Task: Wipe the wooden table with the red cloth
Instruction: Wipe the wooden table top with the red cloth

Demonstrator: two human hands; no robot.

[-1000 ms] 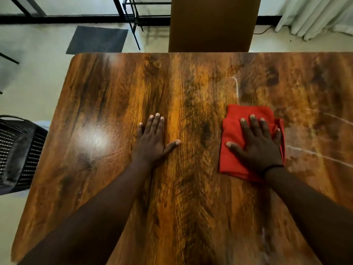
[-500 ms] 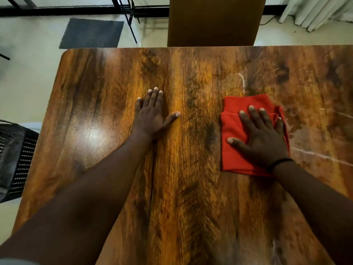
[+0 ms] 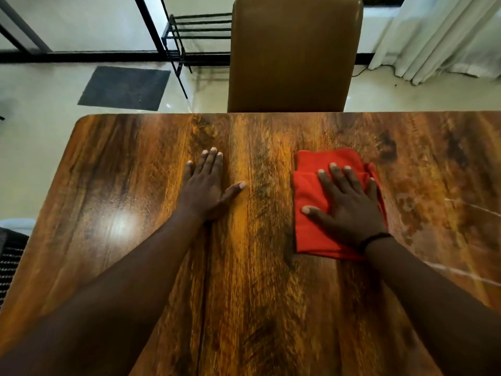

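Observation:
The wooden table fills the lower part of the head view. A folded red cloth lies flat on it, right of centre. My right hand presses down on the cloth with the palm flat and fingers spread, covering its right half. My left hand rests flat on the bare wood to the left of the cloth, fingers apart and holding nothing. Thin white streaks mark the wood to the right of the cloth.
A brown chair stands against the table's far edge. On the floor beyond are a dark mat and a black metal rack. White curtains hang at the far right. A black mesh basket sits off the table's left edge.
My right hand has pushed the cloth away from me, towards the far edge, over a white streak that no longer shows. My left hand slid forward too. The view has tilted up.

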